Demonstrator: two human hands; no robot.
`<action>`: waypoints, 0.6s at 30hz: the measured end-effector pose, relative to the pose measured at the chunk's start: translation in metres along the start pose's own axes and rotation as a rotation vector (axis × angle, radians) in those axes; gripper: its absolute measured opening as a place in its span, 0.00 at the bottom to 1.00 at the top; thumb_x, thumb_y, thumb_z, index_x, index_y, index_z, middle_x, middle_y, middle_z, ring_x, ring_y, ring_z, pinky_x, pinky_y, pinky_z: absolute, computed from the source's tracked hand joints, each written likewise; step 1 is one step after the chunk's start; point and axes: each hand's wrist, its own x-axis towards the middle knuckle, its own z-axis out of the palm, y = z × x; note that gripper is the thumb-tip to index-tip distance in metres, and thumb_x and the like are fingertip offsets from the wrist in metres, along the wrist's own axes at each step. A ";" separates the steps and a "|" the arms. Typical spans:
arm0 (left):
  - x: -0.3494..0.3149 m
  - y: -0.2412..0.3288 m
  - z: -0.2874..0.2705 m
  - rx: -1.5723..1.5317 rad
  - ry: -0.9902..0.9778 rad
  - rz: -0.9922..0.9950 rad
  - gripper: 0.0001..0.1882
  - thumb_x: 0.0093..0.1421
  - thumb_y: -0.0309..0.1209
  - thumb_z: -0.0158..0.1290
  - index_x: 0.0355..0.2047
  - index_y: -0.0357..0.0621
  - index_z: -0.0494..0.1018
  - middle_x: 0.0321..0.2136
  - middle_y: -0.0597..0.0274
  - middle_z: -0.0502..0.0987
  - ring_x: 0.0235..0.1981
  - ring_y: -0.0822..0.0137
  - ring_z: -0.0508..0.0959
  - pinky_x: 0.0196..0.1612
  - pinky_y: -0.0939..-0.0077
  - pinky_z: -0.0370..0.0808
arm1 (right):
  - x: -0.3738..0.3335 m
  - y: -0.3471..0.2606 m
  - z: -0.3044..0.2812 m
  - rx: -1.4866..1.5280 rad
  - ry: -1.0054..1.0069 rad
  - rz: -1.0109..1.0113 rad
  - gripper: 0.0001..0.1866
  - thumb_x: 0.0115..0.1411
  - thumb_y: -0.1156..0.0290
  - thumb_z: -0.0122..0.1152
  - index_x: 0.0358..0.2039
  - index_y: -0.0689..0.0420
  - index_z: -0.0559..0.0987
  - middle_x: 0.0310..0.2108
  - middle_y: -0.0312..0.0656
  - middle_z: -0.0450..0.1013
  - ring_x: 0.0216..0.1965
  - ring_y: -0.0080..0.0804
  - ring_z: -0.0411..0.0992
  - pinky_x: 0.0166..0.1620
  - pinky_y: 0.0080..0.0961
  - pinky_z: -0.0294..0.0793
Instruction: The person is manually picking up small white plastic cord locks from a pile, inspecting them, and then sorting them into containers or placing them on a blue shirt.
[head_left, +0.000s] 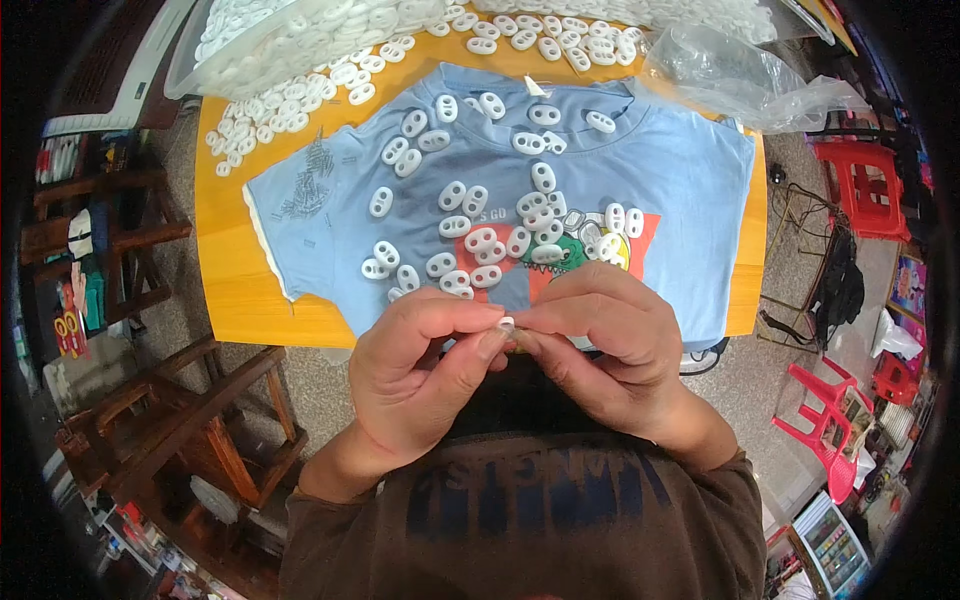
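A small white piece (506, 322) is held between the left hand (415, 370) and right hand (610, 340) in a narrow fingertip grip, near the blue shirt (690, 190). If unevenly pressed, it could be squeezed loose and lost among the two-holed pieces (481, 240).

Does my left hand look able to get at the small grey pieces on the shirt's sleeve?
Probably, once your left hand lets go of the small white piece; only flat shirt and loose white pieces lie before the grey pieces.
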 end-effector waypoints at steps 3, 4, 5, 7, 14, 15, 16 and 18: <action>-0.003 -0.006 0.005 -0.060 0.061 -0.005 0.09 0.54 0.17 0.52 0.36 0.36 0.70 0.29 0.58 0.72 0.26 0.74 0.74 0.28 0.86 0.71 | -0.003 0.005 0.003 0.006 0.018 -0.012 0.11 0.45 0.81 0.62 0.31 0.59 0.77 0.27 0.39 0.73 0.28 0.34 0.72 0.30 0.26 0.69; -0.004 -0.008 0.007 -0.095 0.090 -0.032 0.08 0.55 0.17 0.51 0.36 0.36 0.70 0.29 0.58 0.72 0.26 0.74 0.75 0.28 0.86 0.71 | -0.004 0.007 0.003 0.012 0.031 -0.020 0.10 0.45 0.81 0.62 0.31 0.59 0.77 0.27 0.39 0.73 0.28 0.34 0.72 0.29 0.26 0.69; -0.005 -0.009 0.009 -0.130 0.118 -0.059 0.08 0.55 0.17 0.51 0.36 0.36 0.69 0.29 0.58 0.72 0.26 0.73 0.75 0.29 0.85 0.72 | -0.005 0.009 0.005 0.000 0.040 -0.017 0.10 0.45 0.81 0.62 0.31 0.59 0.77 0.27 0.39 0.73 0.28 0.34 0.72 0.29 0.26 0.69; -0.006 -0.008 0.012 -0.164 0.141 -0.099 0.08 0.55 0.17 0.50 0.36 0.35 0.69 0.29 0.58 0.72 0.27 0.73 0.75 0.29 0.85 0.72 | -0.008 0.014 0.010 0.161 0.034 0.007 0.10 0.46 0.81 0.61 0.32 0.58 0.77 0.28 0.37 0.74 0.28 0.33 0.72 0.29 0.26 0.69; -0.009 -0.010 0.008 -0.277 0.160 -0.165 0.09 0.56 0.17 0.48 0.38 0.34 0.67 0.33 0.55 0.73 0.29 0.70 0.75 0.35 0.79 0.74 | -0.013 0.006 -0.009 -0.088 0.067 0.016 0.11 0.46 0.77 0.63 0.33 0.57 0.76 0.28 0.40 0.72 0.31 0.37 0.71 0.33 0.29 0.68; -0.008 -0.011 0.006 -0.314 0.178 -0.181 0.10 0.56 0.17 0.49 0.39 0.34 0.67 0.33 0.55 0.73 0.29 0.69 0.75 0.35 0.78 0.74 | -0.016 0.005 -0.015 -0.156 0.076 0.030 0.12 0.46 0.77 0.63 0.33 0.57 0.76 0.29 0.41 0.71 0.31 0.38 0.70 0.34 0.30 0.68; -0.008 -0.011 0.006 -0.348 0.200 -0.196 0.10 0.56 0.17 0.49 0.39 0.34 0.67 0.33 0.54 0.73 0.29 0.68 0.75 0.35 0.77 0.74 | -0.021 0.010 -0.021 -0.185 0.154 0.068 0.12 0.45 0.77 0.63 0.33 0.58 0.76 0.30 0.42 0.71 0.32 0.40 0.70 0.35 0.32 0.68; -0.006 -0.009 0.010 -0.332 0.222 -0.192 0.10 0.55 0.18 0.48 0.39 0.35 0.67 0.31 0.55 0.73 0.27 0.69 0.74 0.34 0.78 0.73 | -0.022 0.021 -0.041 -0.500 0.282 0.067 0.12 0.45 0.78 0.62 0.33 0.59 0.76 0.31 0.43 0.71 0.33 0.42 0.69 0.35 0.33 0.67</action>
